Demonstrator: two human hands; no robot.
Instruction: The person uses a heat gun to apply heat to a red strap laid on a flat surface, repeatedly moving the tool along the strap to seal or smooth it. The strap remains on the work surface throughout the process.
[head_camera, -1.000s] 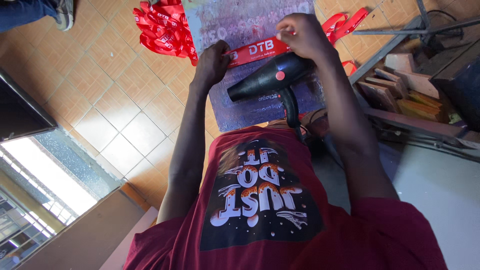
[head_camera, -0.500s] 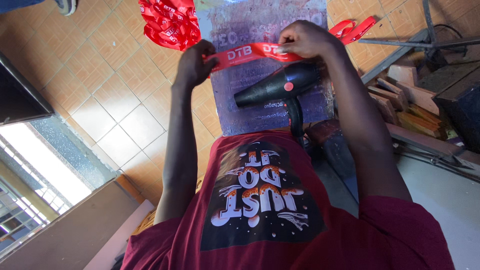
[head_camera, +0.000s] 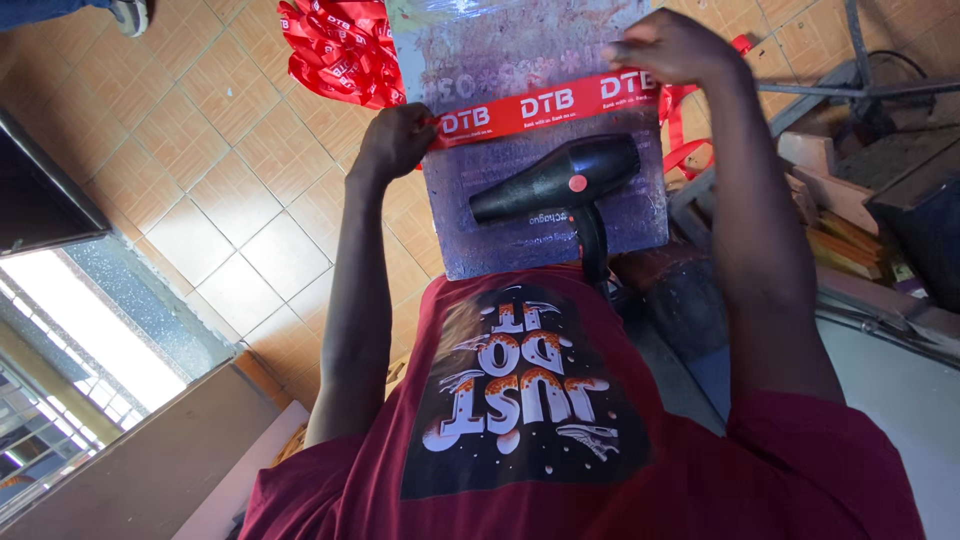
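Observation:
A red printed ribbon (head_camera: 540, 103) is stretched flat across a purple-stained board (head_camera: 545, 225). My left hand (head_camera: 398, 140) pinches its left end at the board's left edge. Over at the board's upper right edge, my right hand (head_camera: 672, 45) grips the ribbon's other end. A black hair dryer (head_camera: 558, 178) lies on the board just below the ribbon, nozzle pointing left, touched by neither hand. I wear a maroon shirt with a printed graphic.
A heap of red ribbons (head_camera: 338, 45) lies on the tiled floor left of the board; more red ribbon (head_camera: 688, 150) hangs at its right. Wooden pieces (head_camera: 835, 235) and a metal frame (head_camera: 850, 85) stand right. Another person's shoe (head_camera: 130, 15) shows top left.
Both hands have pulled the ribbon taut and laid it straight across the board above the hair dryer. The view has shifted so the board sits lower in the picture.

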